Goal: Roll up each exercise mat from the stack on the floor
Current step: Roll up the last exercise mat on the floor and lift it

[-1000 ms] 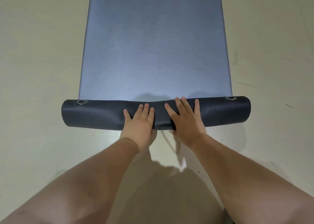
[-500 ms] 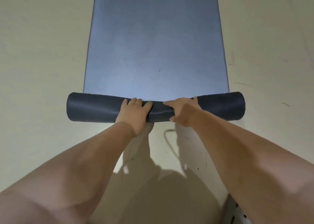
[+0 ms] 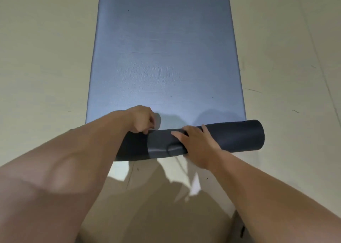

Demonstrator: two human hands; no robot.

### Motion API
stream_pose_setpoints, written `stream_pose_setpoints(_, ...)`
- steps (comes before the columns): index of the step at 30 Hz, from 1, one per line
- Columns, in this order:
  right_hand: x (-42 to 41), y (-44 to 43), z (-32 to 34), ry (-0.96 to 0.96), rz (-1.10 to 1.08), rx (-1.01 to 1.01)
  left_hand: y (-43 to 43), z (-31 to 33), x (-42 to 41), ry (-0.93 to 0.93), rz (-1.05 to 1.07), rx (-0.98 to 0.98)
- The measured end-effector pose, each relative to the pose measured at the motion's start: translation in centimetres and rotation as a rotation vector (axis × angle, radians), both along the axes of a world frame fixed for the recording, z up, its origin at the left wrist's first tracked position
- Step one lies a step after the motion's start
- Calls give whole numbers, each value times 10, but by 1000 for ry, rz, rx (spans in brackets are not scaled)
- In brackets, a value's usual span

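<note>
– why are both hands at the middle?
– my left hand (image 3: 142,120) curls its fingers over the rolled end (image 3: 236,137) of the mat (image 3: 166,58), lower centre, to tighten it; my right hand (image 3: 195,143) presses flat so it can't spring open.

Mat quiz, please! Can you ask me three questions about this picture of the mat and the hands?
1. True or false: the mat is rolled up all the way.
2. Pick one. The right hand rests on: A) the roll B) a chair C) a ball.
3. Fill the gap: the flat part of the mat lies on the pale ____.

Key
1. False: most of it lies flat.
2. A.
3. floor.
</note>
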State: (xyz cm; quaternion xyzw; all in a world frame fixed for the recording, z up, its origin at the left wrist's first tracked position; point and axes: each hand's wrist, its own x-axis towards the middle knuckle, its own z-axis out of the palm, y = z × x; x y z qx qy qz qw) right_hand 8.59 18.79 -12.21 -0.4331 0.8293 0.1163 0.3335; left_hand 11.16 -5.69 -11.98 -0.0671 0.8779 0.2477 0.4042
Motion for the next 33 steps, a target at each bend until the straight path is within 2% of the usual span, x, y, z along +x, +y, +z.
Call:
stream_pose_setpoints(2,2,1,-5,20,28,-6,8,-3,-4,24,-69,-36)
stream_pose_setpoints(5,-26,-10,1,-133,-33,-13,26,5,-7,112,-31,-83)
stream_pose_setpoints(7,-45,-18,11,-255,-102,-2,38,10,0,314,16,-241)
stream_pose_setpoints(9,-61,-26,17,-364,-214,-26,52,8,19,624,25,-378)
stream_pose_setpoints(11,-73,-33,18,-438,-270,-16,71,4,48,794,-48,-387)
stream_pose_setpoints(12,-79,-37,18,-455,-281,-7,80,0,63,809,-84,-380)
stream_pose_setpoints(17,-99,-48,12,-507,-294,18,94,-17,106,402,-185,-476)
stream_pose_setpoints(21,-105,-45,7,-450,-349,-20,84,-21,87,332,-210,-539)
stream_pose_setpoints(25,-99,-35,5,-211,-359,-173,69,-24,64,346,-203,-533)
stream_pose_setpoints(28,-63,-24,1,191,-293,-328,49,-22,36,310,-207,-457)
stream_pose_setpoints(30,-30,-18,-2,384,-244,-332,35,-19,18,282,-212,-389)
stream_pose_setpoints(33,6,-10,-15,320,-182,-170,27,-19,6,278,-245,-375)
